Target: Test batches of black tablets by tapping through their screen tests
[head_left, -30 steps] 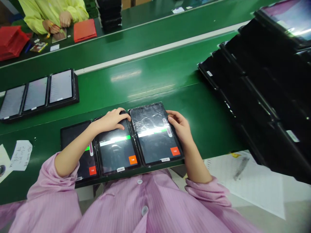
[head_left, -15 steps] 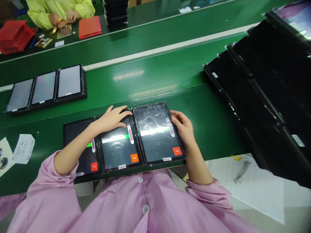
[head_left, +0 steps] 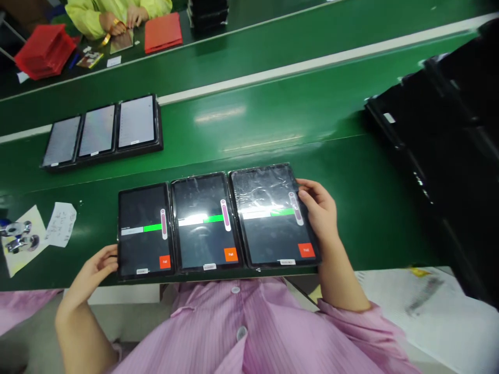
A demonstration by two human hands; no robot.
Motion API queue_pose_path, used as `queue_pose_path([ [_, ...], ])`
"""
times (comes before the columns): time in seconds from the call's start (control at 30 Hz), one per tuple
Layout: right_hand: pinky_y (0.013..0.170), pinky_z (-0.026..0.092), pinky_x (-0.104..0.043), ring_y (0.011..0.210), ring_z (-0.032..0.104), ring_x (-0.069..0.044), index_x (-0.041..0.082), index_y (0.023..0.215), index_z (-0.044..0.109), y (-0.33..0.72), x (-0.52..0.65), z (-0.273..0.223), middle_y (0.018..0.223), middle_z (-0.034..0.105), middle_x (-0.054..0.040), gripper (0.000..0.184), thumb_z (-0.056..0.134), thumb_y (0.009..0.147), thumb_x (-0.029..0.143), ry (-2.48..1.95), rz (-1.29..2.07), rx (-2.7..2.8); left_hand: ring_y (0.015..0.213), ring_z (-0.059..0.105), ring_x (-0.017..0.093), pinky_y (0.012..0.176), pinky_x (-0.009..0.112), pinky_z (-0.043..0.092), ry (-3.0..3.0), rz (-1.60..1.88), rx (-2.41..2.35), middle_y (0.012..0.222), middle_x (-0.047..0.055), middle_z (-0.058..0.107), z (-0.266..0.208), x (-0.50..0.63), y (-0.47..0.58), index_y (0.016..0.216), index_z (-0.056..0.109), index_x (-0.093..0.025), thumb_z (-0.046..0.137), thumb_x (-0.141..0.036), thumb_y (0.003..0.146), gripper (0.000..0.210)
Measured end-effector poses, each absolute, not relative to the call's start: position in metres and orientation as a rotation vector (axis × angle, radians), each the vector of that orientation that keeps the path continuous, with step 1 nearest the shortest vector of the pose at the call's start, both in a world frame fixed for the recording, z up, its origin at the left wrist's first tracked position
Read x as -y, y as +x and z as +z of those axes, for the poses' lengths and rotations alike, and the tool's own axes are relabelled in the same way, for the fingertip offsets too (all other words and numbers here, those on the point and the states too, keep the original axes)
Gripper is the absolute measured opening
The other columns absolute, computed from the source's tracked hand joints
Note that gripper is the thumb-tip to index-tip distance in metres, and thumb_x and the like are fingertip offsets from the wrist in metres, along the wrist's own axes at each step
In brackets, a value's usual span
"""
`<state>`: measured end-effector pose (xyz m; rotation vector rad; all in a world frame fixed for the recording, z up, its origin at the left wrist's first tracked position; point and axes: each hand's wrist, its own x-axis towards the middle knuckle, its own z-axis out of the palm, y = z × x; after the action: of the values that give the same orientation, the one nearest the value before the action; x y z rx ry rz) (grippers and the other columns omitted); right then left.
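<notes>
Three tablets lie side by side along the near edge of the green bench: a left tablet (head_left: 144,249), a middle tablet (head_left: 202,192) and a right tablet (head_left: 268,239). Each dark screen shows a white-and-green bar, a pink slider and a red or orange "Fail" box. My left hand (head_left: 91,272) is closed at the lower left edge of the left tablet, some fingertips hidden by it. At the opposite end, my right hand (head_left: 320,210) grips the right tablet's right edge, thumb near the rim and fingers curled. Clear film on the right tablet looks wrinkled.
Three lit tablets (head_left: 97,130) lie on black ones farther back. Dark stacked tablets (head_left: 448,171) fill the right side. A handwritten note (head_left: 61,224) is at left. Across the bench, a person in yellow sleeves (head_left: 83,18) works beside red sheets (head_left: 163,34).
My left hand has come off the middle tablet and moved left and down to the left tablet's outer edge. My right hand stays on the right tablet. The view has shifted, moving the scene rightward.
</notes>
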<state>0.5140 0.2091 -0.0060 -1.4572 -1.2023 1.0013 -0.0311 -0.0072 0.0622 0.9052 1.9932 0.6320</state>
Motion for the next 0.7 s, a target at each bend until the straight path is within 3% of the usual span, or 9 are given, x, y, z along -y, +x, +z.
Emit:
queue_pose_path([
  [0.17, 0.070, 0.041, -0.033, 0.076, 0.051, -0.019, 0.023, 0.105, 0.068, 0.5127, -0.2092, -0.0053, 0.084, 0.057, -0.0016, 0.039, 0.071, 0.074, 0.046, -1.471, 0.995, 1.172, 0.070, 0.060, 0.018, 0.063, 0.027, 0.051, 0.784, 0.685, -1.959, 0.079, 0.003, 0.066, 0.0565, 0.0169, -0.0178, 0.090, 0.067, -0.019, 0.089, -0.059, 0.055, 0.057],
  [0.7, 0.073, 0.044, -0.036, 0.077, 0.054, -0.020, 0.023, 0.097, 0.070, 0.5076, -0.2099, -0.0013, 0.084, 0.060, -0.0033, 0.036, 0.070, 0.069, 0.045, -1.514, 0.892, 1.188, 0.068, 0.051, 0.015, 0.065, 0.025, 0.043, 0.830, 0.701, -1.825, 0.073, -0.001, 0.055, 0.0503, 0.0124, -0.0230, 0.083, 0.062, -0.019, 0.086, -0.054, 0.065, 0.046],
])
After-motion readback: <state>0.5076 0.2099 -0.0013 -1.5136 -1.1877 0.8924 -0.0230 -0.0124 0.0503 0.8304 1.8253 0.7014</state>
